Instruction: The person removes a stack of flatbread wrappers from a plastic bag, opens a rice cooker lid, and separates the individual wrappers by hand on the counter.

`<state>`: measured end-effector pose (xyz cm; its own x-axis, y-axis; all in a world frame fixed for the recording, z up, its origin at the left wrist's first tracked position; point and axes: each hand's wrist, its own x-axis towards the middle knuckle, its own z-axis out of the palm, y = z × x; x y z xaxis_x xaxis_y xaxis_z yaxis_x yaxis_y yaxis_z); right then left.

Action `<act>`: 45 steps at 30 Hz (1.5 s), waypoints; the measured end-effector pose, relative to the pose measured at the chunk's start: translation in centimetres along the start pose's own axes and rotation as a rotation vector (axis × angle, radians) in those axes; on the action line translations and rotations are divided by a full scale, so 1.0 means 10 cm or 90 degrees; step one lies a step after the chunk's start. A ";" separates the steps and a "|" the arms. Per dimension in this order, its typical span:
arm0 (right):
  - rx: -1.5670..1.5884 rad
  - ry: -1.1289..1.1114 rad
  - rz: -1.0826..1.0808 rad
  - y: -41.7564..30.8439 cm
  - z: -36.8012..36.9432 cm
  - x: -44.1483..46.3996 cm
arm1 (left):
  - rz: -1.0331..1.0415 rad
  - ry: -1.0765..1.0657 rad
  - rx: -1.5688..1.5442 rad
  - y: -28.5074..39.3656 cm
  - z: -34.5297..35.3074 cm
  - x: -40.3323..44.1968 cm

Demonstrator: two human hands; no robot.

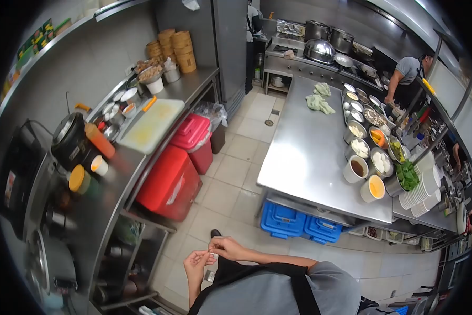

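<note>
Near the bottom of the head view, my left hand (195, 264) and my right hand (226, 248) meet in front of my black apron (236, 270). The fingers of both are closed in a pinch around something small and pale between them, too small to name. Both hands are above the tiled floor (230, 171), away from the counters. A small light object, which I cannot make out, shows just below them at the apron's edge.
A steel table (291, 152) with cloths (320, 100) and ingredient containers (357, 169) stands ahead right, blue bins (283, 219) beneath. The left counter (125, 173) holds a cutting board (154, 126); red bins (167, 184) stand beside it. One person (406, 76) works behind the table, another (252, 31) near the stove.
</note>
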<state>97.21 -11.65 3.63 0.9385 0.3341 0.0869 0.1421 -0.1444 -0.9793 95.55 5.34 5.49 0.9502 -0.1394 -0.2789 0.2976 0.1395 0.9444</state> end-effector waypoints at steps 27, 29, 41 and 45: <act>0.357 0.681 0.313 2.77 -3.57 3.57 | 0.076 -0.709 0.484 1.36 1.25 5.44; 0.422 0.806 0.428 3.47 -4.03 3.83 | 0.073 -0.731 0.526 1.50 1.30 5.68; 0.378 0.467 0.428 3.54 -4.79 6.93 | 0.187 -0.560 0.575 1.97 1.63 6.63; -0.019 0.280 0.410 3.93 -4.28 5.82 | 0.241 -0.534 0.395 1.98 1.63 6.54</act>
<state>170.88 -37.76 -21.94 0.8762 -0.2240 -0.4267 -0.4711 -0.2116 -0.8563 162.02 -16.98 8.76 0.5362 -0.8435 0.0309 -0.3192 -0.1688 0.9325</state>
